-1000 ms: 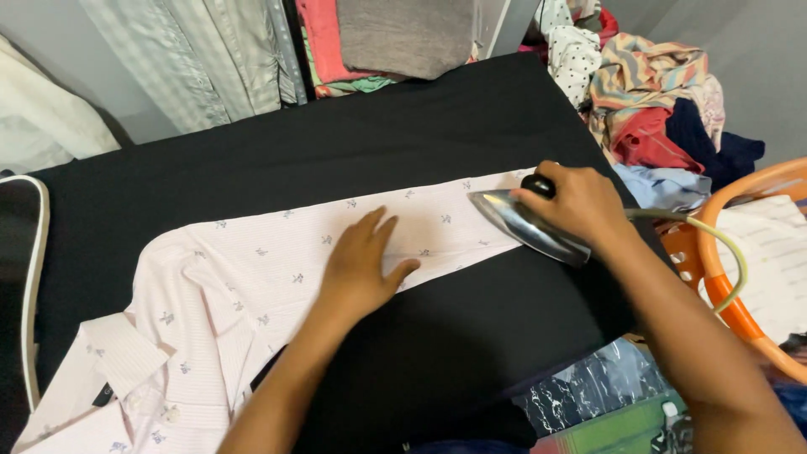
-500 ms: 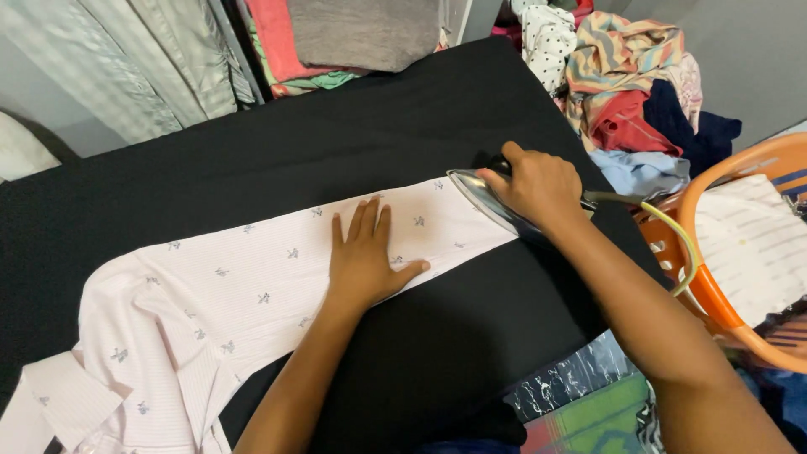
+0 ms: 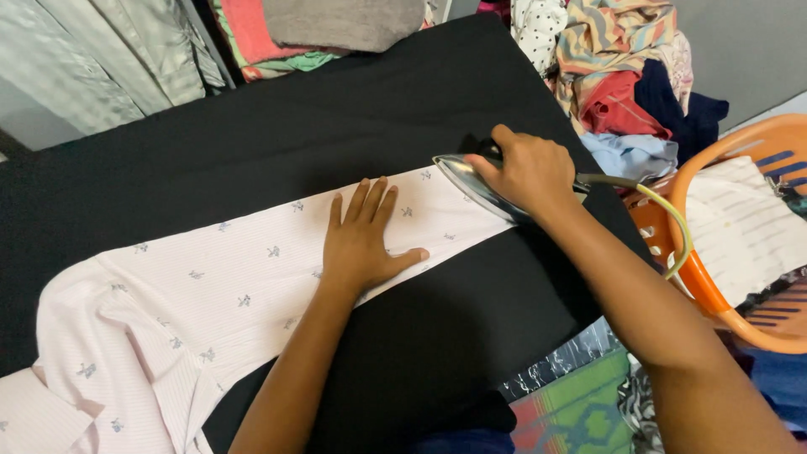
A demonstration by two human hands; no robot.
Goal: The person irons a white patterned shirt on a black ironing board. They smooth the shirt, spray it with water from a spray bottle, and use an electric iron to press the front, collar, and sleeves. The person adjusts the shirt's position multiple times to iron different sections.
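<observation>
Now left hand [image 3: 363,240] lies flat on sleeve [image 3: 252,261]; right hand [image 3: 530,172] grips iron [image 3: 471,181].

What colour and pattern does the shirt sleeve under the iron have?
The sleeve is pale pink with small grey-blue motifs, seen best in the head view.

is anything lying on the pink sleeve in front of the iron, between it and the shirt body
Yes. The left hand lies flat on the pink sleeve, fingers spread, directly between the iron held by the right hand and the shirt body. Apart from that hand, nothing else rests on the sleeve.
</observation>
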